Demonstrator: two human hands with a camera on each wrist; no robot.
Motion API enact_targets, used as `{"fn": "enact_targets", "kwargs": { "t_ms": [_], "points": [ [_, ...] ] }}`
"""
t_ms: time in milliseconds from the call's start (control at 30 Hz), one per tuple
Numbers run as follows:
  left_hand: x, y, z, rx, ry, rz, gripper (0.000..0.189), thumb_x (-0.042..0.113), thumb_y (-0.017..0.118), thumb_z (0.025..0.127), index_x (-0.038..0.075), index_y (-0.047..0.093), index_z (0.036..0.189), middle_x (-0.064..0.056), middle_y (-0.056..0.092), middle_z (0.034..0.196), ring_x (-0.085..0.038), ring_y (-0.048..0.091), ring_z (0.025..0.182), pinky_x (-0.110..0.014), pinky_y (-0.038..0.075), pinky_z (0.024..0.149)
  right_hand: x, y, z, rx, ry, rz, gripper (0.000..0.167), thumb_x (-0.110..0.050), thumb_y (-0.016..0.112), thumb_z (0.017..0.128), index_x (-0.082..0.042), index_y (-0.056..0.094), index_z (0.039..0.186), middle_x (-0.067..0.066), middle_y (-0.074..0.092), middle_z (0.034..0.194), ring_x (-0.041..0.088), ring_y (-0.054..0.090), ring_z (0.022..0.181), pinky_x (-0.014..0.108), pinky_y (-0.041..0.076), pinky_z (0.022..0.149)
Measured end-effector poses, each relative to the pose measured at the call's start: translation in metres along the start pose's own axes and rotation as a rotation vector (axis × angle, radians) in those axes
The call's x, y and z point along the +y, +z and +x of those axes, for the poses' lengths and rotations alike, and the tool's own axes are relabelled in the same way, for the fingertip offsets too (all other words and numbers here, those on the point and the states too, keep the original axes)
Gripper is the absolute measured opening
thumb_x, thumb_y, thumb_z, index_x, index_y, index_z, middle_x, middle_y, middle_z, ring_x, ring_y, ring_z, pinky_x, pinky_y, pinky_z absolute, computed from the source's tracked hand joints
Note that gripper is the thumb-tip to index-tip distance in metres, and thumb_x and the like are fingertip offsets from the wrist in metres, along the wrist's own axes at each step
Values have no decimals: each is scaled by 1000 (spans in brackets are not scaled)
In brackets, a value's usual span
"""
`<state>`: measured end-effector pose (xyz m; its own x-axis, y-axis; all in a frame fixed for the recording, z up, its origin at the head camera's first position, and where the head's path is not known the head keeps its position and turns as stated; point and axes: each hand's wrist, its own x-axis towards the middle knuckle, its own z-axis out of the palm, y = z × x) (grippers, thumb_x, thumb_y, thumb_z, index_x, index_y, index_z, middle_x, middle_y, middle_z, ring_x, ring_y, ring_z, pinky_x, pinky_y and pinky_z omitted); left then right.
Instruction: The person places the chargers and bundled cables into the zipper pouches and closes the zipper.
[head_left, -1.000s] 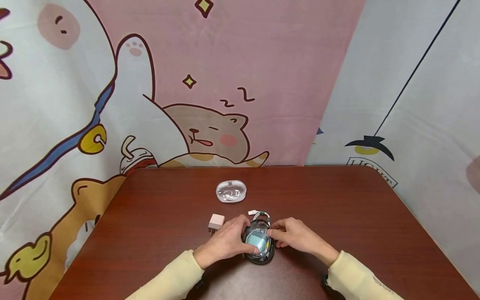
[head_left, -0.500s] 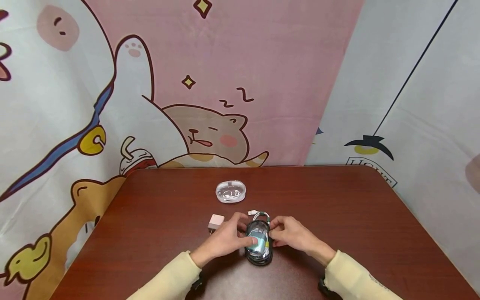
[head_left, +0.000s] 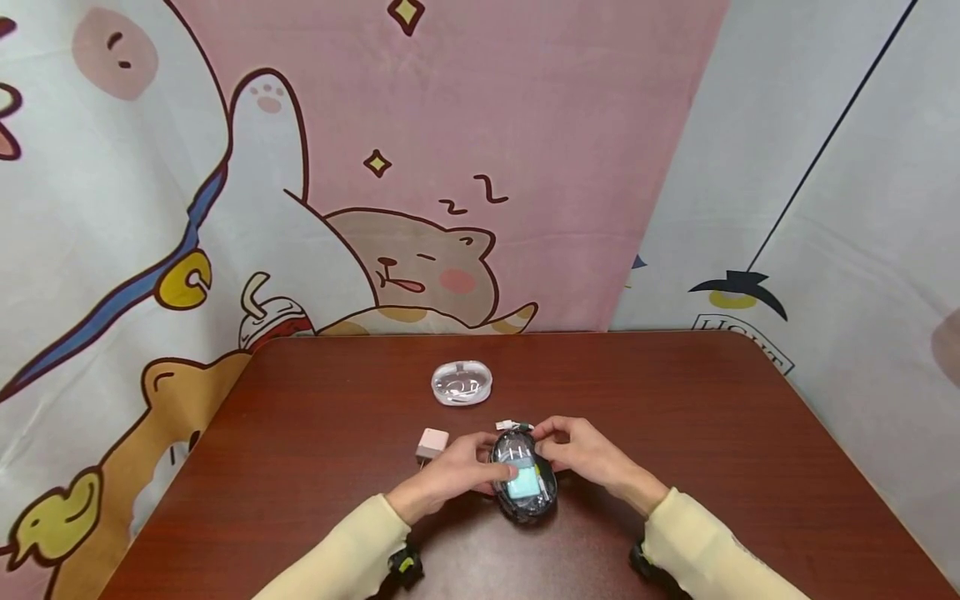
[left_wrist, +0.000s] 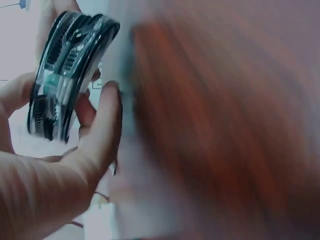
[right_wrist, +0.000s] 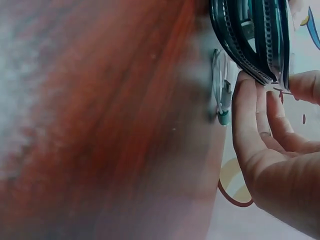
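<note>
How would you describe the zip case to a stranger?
On the brown table, find the left hand and right hand. Between them is an oval zip case with a pale blue patch. Unlike the clear container behind it, it has a black rim.

the head view looks forward and down from above the near side of the wooden table (head_left: 675,400), far enough back to take in the table's whole far edge, the cartoon-print backdrop (head_left: 585,167) beyond, and both the left hand (head_left: 453,471) and right hand (head_left: 588,454) low near the centre. the left wrist view sits close and tipped sideways: the blurred tabletop stands along the right, the hand and clear zip case (left_wrist: 65,75) at left. the right wrist view, also close, roughly mirrors it, with the case cut by the top edge. all three views share the case; head and right wrist share backdrop print.
</note>
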<state>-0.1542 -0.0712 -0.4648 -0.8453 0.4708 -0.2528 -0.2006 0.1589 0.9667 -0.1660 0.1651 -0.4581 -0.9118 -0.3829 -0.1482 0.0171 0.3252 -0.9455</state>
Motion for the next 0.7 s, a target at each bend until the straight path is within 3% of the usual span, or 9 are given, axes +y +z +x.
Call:
{"fn": "enact_targets", "kwargs": {
  "t_ms": [133, 267, 333, 533, 600, 700],
  "points": [
    [-1, 5, 2, -14, -46, -140, 69, 8, 73, 87, -16, 40, 143, -20, 65, 114, -26, 71, 94, -41, 63, 82, -1, -3, 1, -2, -10, 5, 29, -12, 65, 96, 5, 64, 119, 16, 65, 118, 23, 65, 98, 38, 61, 79],
    [-2, 8, 2, -5, -6, -84, 65, 9, 74, 90, -15, 42, 141, -19, 65, 113, -24, 70, 92, -41, 64, 78, 1, -4, 2, -24, -26, -18, 27, -12, 66, 95, 5, 66, 116, 15, 66, 116, 23, 65, 97, 37, 62, 77],
    [-3, 8, 0, 13, 30, 37, 63, 12, 76, 90, -14, 47, 138, -15, 66, 107, -22, 70, 86, -38, 64, 74, 2, -4, 3, -44, -27, -37, 26, -12, 67, 94, 5, 67, 114, 14, 66, 114, 22, 65, 95, 36, 62, 76],
    [-1, 4, -8, 86, 166, 619, 50, 42, 82, 85, 4, 71, 116, 3, 67, 83, -9, 63, 72, -26, 52, 66, 2, -7, 3, -137, -45, -133, 24, -13, 67, 92, 1, 72, 110, 8, 69, 104, 18, 63, 90, 33, 59, 73],
    [-1, 2, -11, 107, 221, 736, 49, 47, 81, 85, 7, 73, 113, 5, 65, 87, -8, 59, 78, -25, 49, 69, 1, -9, 3, -169, -50, -159, 24, -13, 67, 91, 0, 73, 110, 7, 70, 103, 16, 63, 87, 33, 58, 71],
    [-1, 0, -16, 122, 334, 828, 51, 46, 81, 87, 9, 73, 120, 2, 64, 100, -12, 59, 89, -26, 50, 75, 0, -10, 2, -203, -45, -175, 24, -12, 67, 90, 0, 74, 110, 7, 70, 103, 16, 63, 83, 33, 58, 69]
  ]
}}
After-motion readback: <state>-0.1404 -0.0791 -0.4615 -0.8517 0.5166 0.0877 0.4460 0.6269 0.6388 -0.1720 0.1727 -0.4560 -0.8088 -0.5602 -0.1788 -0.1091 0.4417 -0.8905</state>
